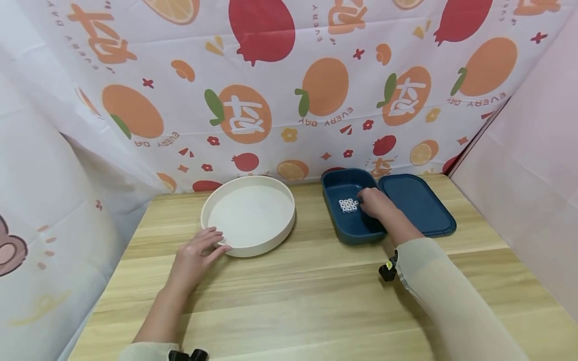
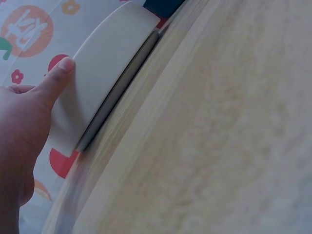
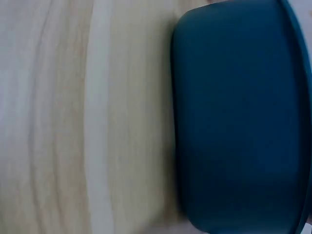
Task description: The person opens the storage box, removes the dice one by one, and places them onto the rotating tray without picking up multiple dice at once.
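My left hand (image 1: 191,260) is at the front-left rim of a round white tray (image 1: 248,245). Its thumb (image 2: 61,73) presses the outer wall by the top edge while the other fingers reach over the rim, pinching it. Inside a deep blue box (image 1: 336,220) lies a tight cluster of small white cubes (image 1: 347,205) with dark marks. My right hand (image 1: 377,204) reaches down into this box, its curled fingers at the cluster's right side. The fingertips are partly hidden, so whether they grip a cube does not show. Only the box's outer wall (image 3: 239,117) fills much of the right wrist view.
A flat blue lid (image 1: 417,205) lies on the wooden table (image 1: 289,301), right of the box. Behind the tray and box hangs a fruit-printed cloth (image 1: 280,110). Pale cloth walls (image 1: 519,165) stand along both sides.
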`<state>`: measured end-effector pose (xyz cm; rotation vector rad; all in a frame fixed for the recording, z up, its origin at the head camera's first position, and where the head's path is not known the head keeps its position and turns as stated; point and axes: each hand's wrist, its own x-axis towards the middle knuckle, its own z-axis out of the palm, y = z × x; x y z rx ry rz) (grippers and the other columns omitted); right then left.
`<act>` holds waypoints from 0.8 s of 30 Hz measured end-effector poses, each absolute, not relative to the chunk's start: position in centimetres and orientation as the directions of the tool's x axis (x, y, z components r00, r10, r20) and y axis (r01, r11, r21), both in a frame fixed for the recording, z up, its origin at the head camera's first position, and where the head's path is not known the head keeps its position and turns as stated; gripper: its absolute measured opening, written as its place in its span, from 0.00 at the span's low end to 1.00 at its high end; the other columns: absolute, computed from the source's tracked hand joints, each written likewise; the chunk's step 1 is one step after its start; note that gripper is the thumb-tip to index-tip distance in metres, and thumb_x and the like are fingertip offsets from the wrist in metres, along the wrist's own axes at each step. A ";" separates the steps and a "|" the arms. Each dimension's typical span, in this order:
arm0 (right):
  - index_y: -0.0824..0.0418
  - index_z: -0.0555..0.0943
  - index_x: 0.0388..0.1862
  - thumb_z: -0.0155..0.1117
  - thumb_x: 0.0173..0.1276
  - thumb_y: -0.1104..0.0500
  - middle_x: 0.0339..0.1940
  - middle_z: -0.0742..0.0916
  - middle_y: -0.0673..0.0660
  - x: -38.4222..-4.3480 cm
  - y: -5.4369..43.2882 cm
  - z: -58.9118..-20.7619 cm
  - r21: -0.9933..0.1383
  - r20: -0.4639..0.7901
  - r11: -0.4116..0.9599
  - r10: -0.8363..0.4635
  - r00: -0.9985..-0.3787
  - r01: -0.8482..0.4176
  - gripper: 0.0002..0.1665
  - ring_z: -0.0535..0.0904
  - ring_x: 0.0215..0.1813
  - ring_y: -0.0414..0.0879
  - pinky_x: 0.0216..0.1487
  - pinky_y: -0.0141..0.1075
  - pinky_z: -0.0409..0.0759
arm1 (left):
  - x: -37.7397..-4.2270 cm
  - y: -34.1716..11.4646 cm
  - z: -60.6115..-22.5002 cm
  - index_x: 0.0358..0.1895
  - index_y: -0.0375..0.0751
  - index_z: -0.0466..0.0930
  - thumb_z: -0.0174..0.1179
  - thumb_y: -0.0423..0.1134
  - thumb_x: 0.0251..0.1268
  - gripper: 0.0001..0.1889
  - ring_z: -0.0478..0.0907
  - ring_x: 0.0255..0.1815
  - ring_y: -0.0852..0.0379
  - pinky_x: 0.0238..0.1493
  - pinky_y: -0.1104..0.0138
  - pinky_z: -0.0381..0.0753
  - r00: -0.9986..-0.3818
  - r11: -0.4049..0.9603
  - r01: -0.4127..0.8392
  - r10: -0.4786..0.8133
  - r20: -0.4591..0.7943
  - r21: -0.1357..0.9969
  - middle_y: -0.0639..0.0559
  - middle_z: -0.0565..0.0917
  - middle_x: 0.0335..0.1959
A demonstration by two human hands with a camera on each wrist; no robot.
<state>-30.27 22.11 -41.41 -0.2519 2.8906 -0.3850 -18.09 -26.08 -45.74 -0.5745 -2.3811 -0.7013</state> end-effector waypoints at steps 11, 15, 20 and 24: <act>0.67 0.81 0.58 0.56 0.74 0.62 0.60 0.83 0.66 -30.6 21.5 -42.0 -0.282 -0.183 0.951 -0.182 -0.966 -0.125 0.18 0.78 0.62 0.60 0.64 0.55 0.79 | -18.1 -26.0 -45.5 0.39 0.39 0.89 0.80 0.40 0.40 0.19 0.83 0.55 0.45 0.60 0.50 0.78 -0.730 0.774 0.539 0.234 0.642 0.331 0.45 0.89 0.44; 0.67 0.82 0.56 0.57 0.74 0.61 0.58 0.84 0.66 -30.6 21.4 -42.2 -0.269 -0.164 0.955 -0.172 -0.971 -0.123 0.17 0.80 0.60 0.59 0.63 0.54 0.80 | -18.1 -26.1 -45.5 0.39 0.39 0.89 0.80 0.40 0.40 0.19 0.83 0.55 0.45 0.60 0.52 0.77 -0.726 0.775 0.542 0.236 0.646 0.327 0.46 0.89 0.43; 0.66 0.83 0.55 0.58 0.74 0.60 0.56 0.85 0.65 -30.7 21.2 -42.3 -0.261 -0.156 0.957 -0.174 -0.972 -0.129 0.16 0.81 0.57 0.58 0.60 0.53 0.81 | -17.9 -26.2 -45.5 0.39 0.39 0.89 0.80 0.41 0.40 0.19 0.83 0.56 0.45 0.61 0.50 0.77 -0.739 0.782 0.526 0.225 0.635 0.334 0.46 0.89 0.44; 0.66 0.84 0.48 0.57 0.73 0.59 0.47 0.87 0.64 -30.4 21.3 -41.9 -0.262 -0.106 0.959 -0.138 -0.985 -0.107 0.14 0.83 0.46 0.56 0.51 0.50 0.84 | -17.7 -26.1 -45.4 0.40 0.40 0.89 0.78 0.42 0.44 0.18 0.82 0.57 0.45 0.64 0.50 0.75 -0.762 0.784 0.508 0.217 0.610 0.356 0.46 0.89 0.46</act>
